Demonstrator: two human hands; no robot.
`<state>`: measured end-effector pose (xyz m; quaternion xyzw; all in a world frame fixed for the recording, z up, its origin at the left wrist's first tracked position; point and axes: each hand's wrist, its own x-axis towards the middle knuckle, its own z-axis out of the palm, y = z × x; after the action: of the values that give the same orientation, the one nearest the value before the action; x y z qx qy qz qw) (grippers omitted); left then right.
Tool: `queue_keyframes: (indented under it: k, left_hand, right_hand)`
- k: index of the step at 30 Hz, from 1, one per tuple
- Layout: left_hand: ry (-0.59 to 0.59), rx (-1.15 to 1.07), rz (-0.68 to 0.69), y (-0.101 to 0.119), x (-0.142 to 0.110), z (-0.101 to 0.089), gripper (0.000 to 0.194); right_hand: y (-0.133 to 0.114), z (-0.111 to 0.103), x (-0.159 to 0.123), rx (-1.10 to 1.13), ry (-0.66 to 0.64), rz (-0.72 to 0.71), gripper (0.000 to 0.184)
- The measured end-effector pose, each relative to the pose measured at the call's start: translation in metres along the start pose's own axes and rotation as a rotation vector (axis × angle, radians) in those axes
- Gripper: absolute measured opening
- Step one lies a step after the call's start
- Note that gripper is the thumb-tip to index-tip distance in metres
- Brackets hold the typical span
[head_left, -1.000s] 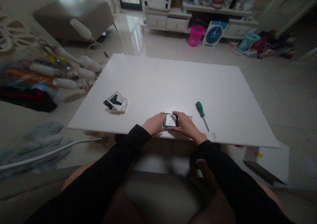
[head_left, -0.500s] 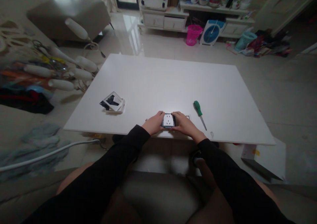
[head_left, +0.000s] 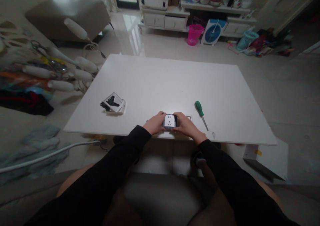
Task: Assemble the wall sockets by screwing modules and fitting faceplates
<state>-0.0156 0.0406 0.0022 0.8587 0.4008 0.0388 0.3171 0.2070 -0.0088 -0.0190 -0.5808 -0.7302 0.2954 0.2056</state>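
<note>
Between my two hands is a wall socket with a white slotted face and a dark frame, near the table's front edge. My left hand grips its left side, fingers closed. On the opposite side my right hand is closed on the same socket. Part of a light frame-like piece shows beyond my right hand, mostly hidden. A screwdriver with a green handle lies to the right, its tip toward me. Close to that tip is a small clear piece whose kind I cannot make out.
Stacked black and white frame pieces lie at the left of the white table. Across the floor stand a pink basket, a blue fan and a low cabinet. A white lamp is beside the table's left edge.
The socket appears slightly tilted compared with before, still held in both hands. The view has shifted a little; the screwdriver and stacked pieces stay in place on the table.
</note>
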Motion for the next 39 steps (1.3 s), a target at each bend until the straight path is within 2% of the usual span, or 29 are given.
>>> queue_keyframes:
  k: [7, 10, 13, 15, 19, 21, 26, 32, 34, 36, 39]
  left_hand:
    - [0.006, -0.011, 0.008, -0.006, 0.001, 0.004, 0.072]
    - [0.018, -0.022, 0.019, -0.008, 0.001, 0.003, 0.094]
    - [0.010, -0.024, 0.006, -0.010, 0.001, -0.010, 0.113]
    - [-0.004, -0.011, -0.021, -0.014, -0.001, -0.025, 0.102]
    - [0.054, 0.057, -0.176, -0.029, -0.007, -0.059, 0.040]
    - [0.093, 0.111, -0.257, -0.036, -0.010, -0.071, 0.024]
    - [0.128, 0.151, -0.363, -0.038, -0.015, -0.080, 0.020]
    - [0.173, 0.067, -0.383, -0.030, -0.013, -0.079, 0.020]
    - [0.191, -0.070, -0.373, -0.024, -0.010, -0.078, 0.018]
    - [0.176, -0.334, -0.379, -0.014, -0.007, -0.077, 0.018]
    - [0.131, -0.797, -0.411, 0.008, -0.005, -0.072, 0.018]
  right_hand:
    - [0.003, -0.002, 0.003, 0.001, 0.008, -0.007, 0.079]
    - [0.018, -0.021, 0.005, -0.055, 0.117, 0.092, 0.062]
    - [0.041, -0.049, 0.002, -0.239, 0.254, 0.253, 0.042]
    - [0.056, -0.066, -0.004, -0.410, 0.262, 0.389, 0.035]
    - [0.073, -0.080, -0.017, -0.535, 0.131, 0.631, 0.042]
    - [0.074, -0.080, -0.020, -0.526, 0.088, 0.664, 0.041]
    - [0.070, -0.075, -0.020, -0.480, 0.067, 0.696, 0.033]
    - [0.067, -0.077, -0.018, -0.423, 0.115, 0.711, 0.027]
    - [0.061, -0.080, -0.012, -0.387, 0.141, 0.684, 0.025]
    - [0.047, -0.081, -0.003, -0.296, 0.190, 0.624, 0.025]
    - [0.012, -0.076, 0.011, 0.051, 0.401, 0.442, 0.021]
